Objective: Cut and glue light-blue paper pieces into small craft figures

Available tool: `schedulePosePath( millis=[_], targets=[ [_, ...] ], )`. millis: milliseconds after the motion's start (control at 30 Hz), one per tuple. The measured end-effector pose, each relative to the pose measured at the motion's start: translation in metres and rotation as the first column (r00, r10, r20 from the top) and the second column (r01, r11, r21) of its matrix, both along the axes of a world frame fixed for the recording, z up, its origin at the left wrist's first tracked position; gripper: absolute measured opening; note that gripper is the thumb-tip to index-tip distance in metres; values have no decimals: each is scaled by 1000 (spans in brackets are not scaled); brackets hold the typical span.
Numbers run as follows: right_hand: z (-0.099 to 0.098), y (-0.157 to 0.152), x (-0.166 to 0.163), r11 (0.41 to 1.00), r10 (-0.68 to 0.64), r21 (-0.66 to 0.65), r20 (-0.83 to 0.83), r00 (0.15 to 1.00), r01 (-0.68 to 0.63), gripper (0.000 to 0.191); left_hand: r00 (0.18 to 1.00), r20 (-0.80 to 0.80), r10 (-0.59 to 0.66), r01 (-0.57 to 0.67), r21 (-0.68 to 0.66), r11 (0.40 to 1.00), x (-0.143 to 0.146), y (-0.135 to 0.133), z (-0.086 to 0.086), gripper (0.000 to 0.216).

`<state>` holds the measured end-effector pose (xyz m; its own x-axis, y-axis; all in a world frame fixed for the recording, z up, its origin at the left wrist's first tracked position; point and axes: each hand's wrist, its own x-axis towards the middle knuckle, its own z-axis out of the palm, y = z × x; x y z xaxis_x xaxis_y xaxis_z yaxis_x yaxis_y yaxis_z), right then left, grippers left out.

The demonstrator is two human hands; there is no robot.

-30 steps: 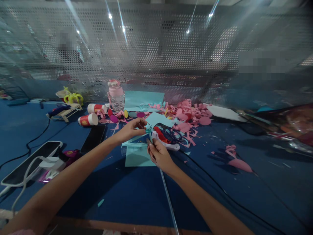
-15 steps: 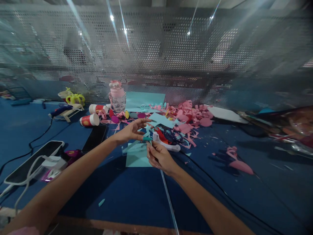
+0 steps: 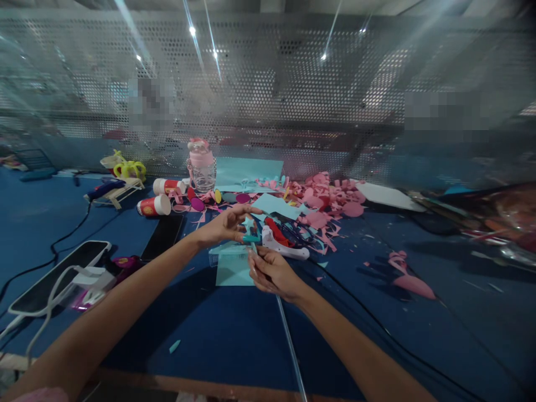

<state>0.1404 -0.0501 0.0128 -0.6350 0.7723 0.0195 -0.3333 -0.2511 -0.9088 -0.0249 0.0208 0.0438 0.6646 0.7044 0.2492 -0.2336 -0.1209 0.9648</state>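
Now, right hand [image 3: 276,273] pinches teal paper piece [image 3: 251,238] from near side, likely steadying it; left hand [image 3: 224,226] curls alongside, perhaps shaping, grip unclear.

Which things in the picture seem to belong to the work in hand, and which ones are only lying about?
Likely in the work:
teal piece at the fingertips
clear rod at the right hand
possibly the white tool

Apparently lying about:
pink-topped bottle
red-and-white cups
black phone
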Motion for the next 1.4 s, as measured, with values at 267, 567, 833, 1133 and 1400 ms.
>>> schedulePosePath(
  millis=[267,567,833,1133,1400],
  targets=[
    [-3,1,1,999,32,4,-21,999,-32,31,996,60,-63,63,-8,998,0,3,-2,54],
    [-5,2,1,999,49,14,-42,998,-48,29,998,66,-17,18,-9,1000,1,1,-1,50],
    [-4,0,0,999,46,8,-41,998,-46,29,997,45,57,-56,-23,998,0,6,-8,48],
    [-4,2,1,1000,-7,16,-46,999,8,29,997,-10,72,-71,51,996,0,9,-9,55],
    [-6,10,3,962,-269,55,6,963,268,28,918,-188,349,-246,419,874,-2,11,-1,57]
  ],
)
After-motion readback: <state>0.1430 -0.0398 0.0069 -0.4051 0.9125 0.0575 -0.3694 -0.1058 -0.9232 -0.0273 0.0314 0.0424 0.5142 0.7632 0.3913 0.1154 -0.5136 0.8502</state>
